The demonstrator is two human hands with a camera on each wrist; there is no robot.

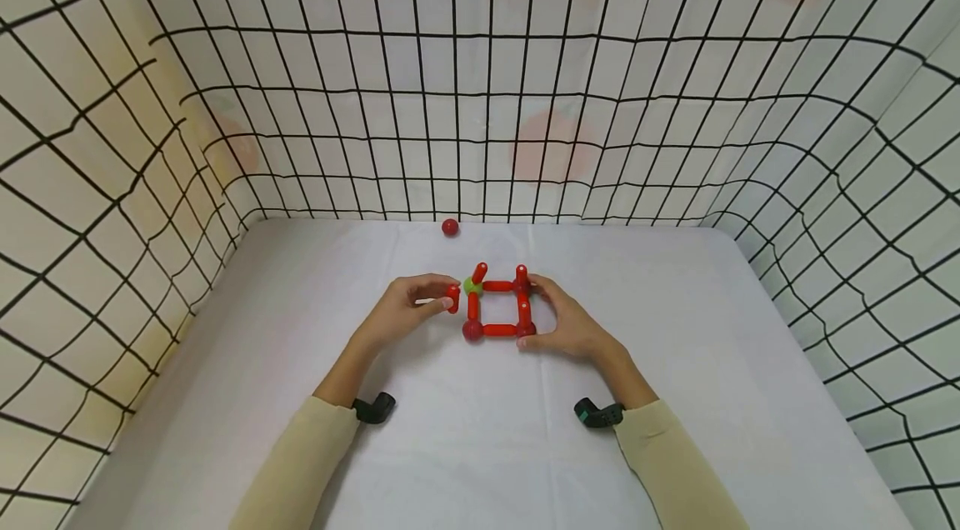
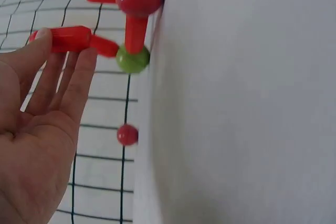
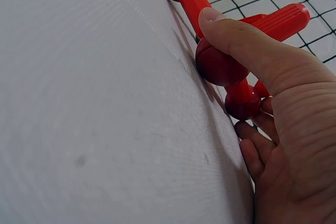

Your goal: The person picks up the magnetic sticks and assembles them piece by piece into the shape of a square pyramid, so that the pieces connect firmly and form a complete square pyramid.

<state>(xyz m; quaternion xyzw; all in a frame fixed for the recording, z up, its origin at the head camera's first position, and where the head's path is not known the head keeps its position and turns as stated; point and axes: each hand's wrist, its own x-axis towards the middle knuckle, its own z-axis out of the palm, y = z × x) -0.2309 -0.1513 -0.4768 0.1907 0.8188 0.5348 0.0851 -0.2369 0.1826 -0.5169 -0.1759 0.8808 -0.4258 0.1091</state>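
Observation:
On the table lies a square frame of red rods (image 1: 499, 330) joined by balls, dark red at three corners and a green ball (image 1: 472, 287) at the back left. Short rods stand up from the green ball and from both right corners. Just left of the frame, my left hand (image 1: 408, 307) pinches a loose red rod (image 2: 71, 39) between thumb and fingers, apart from the balls. My right hand (image 1: 572, 322) grips the frame's right side, its thumb on the front right ball (image 3: 220, 65) and its fingers by the back right ball (image 3: 243, 103).
A loose red ball (image 1: 450, 227) lies at the table's back edge. Black wire mesh (image 1: 487, 97) stands behind and along both sides of the white-covered table (image 1: 480, 447). Each wrist wears a dark camera band (image 1: 375, 408).

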